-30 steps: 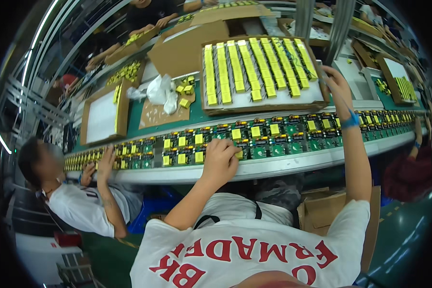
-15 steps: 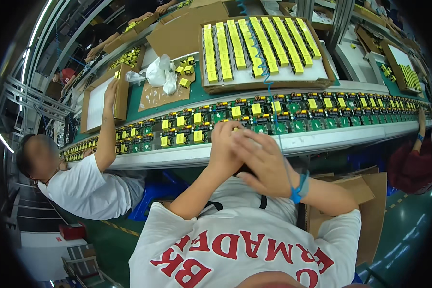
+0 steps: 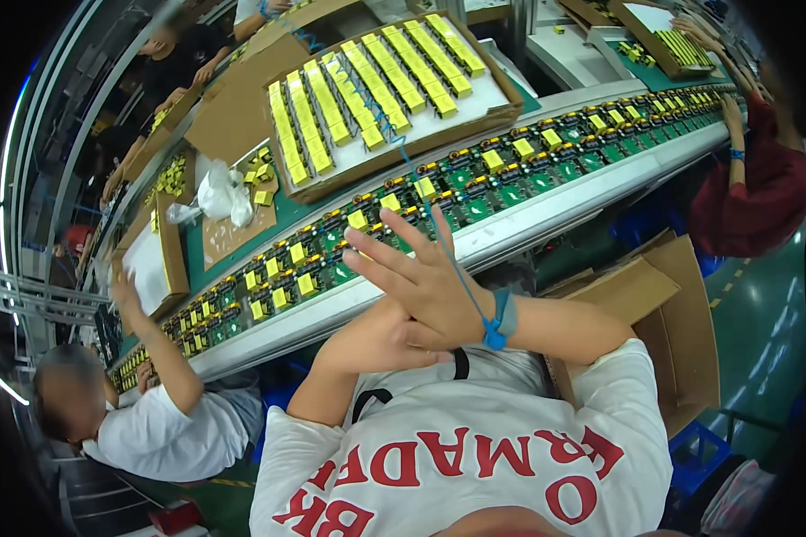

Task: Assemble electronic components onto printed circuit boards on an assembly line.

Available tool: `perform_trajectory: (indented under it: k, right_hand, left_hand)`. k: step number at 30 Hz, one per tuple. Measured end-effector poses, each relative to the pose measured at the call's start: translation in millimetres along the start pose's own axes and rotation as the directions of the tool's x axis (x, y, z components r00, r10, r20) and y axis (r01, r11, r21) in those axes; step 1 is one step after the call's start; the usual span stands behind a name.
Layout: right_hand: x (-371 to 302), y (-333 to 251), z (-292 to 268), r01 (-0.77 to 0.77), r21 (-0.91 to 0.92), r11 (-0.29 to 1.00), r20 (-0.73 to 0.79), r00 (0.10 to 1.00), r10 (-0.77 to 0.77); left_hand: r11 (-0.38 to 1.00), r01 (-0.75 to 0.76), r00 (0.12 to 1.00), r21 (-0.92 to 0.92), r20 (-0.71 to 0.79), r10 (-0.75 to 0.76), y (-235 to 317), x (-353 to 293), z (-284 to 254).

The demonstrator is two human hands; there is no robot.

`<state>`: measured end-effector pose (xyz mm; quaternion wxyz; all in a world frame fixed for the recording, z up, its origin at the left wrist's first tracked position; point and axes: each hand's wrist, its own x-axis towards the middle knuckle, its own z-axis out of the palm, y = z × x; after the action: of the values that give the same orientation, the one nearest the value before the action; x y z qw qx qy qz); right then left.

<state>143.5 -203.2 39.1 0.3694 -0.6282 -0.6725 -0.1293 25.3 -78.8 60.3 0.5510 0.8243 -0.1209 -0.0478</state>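
Note:
My right hand (image 3: 434,282) is open, its fingers spread apart and nothing in it. It reaches over the near edge of the conveyor line, below the rows of green circuit boards (image 3: 479,208). A blue wrist strap (image 3: 498,320) sits on the right wrist, with a thin blue cord running up from it. My left hand (image 3: 381,336) lies against the base of the right hand. Its fingers are hidden behind the right hand, so I cannot see whether they hold anything. Yellow transformers (image 3: 523,149) stand on many of the boards.
Beyond the line, a cardboard tray (image 3: 309,190) holds rows of yellow transformers. A white plastic bag (image 3: 224,192) and loose transformers (image 3: 261,173) lie left of it. Co-workers sit at the left, a white shirt (image 3: 175,438), and at the right, a dark red shirt (image 3: 743,201). Cardboard boxes (image 3: 681,331) stand at my right.
The view has turned, shifting the line and tray leftward. My hands were pressed together over the boards' near edge; now the right fingers are spread and the left hand has drawn back toward my body.

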Motion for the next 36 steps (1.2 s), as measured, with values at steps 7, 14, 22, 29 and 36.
perform_trajectory:
  k: [7, 14, 22, 29, 36]
  right_hand:
    - [15.6, -35.8, -4.1, 0.177, 0.322, 0.930, 0.247, 0.933, -0.263]
    - [18.7, 3.6, -26.9, 0.171, -0.151, 0.974, 0.110, 0.982, -0.155]
    - [18.7, 39.7, -31.7, -0.199, -0.180, 0.963, -0.120, 0.976, 0.179]
    - [67.9, 163.4, -77.9, -0.239, -0.563, 0.791, -0.385, 0.923, 0.004]
    - [46.5, 153.1, -88.2, -0.489, -0.350, 0.799, 0.217, 0.788, 0.577]
  left_hand:
    - [0.896, -0.341, 0.927, 0.285, 0.259, 0.271, -16.5, 51.2, -0.6]
    - [0.957, -0.287, 0.949, -0.034, 0.127, 0.289, 6.7, 31.8, -8.5]
    - [0.680, -0.455, 0.826, -0.575, -0.559, 0.080, -9.1, 57.2, -6.0]
    - [0.406, -0.401, 0.811, -0.821, -0.524, -0.258, 11.3, 37.5, 4.0]
    - [0.872, -0.100, 0.631, -0.478, -0.708, -0.316, -62.4, -31.8, -60.8]
